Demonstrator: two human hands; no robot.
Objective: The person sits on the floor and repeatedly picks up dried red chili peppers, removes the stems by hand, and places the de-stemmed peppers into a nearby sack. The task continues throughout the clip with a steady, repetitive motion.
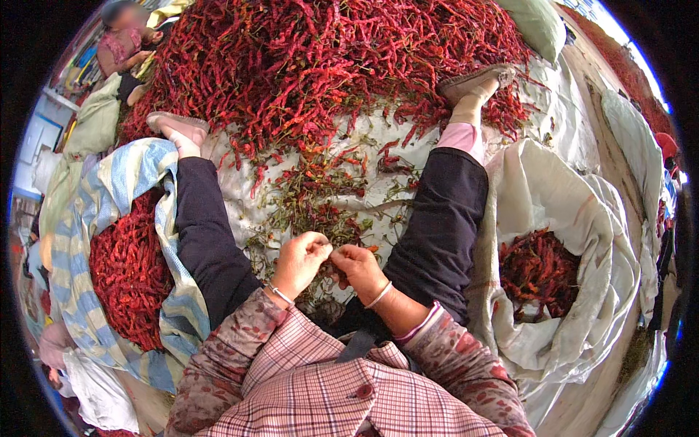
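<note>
My left hand [300, 260] and my right hand [360, 270] meet fingertip to fingertip between my spread legs. Both are closed in a pinch, and what the fingers hold, if anything, is too small to make out. Below and around them, green stems and loose red and orange chili peppers [318, 191] lie scattered on a white sheet [237, 198]. A large heap of dried red chili peppers [320, 65] rises in front of my feet.
On my left stands a blue-and-white striped sack [87, 280] holding bright red chilies [131, 273]. To my right, an open white sack [604, 291] contains darker chilies [539, 269]. A person [124, 40] sits at the far left beside the heap. A pale green sack [537, 28] lies behind at the right.
</note>
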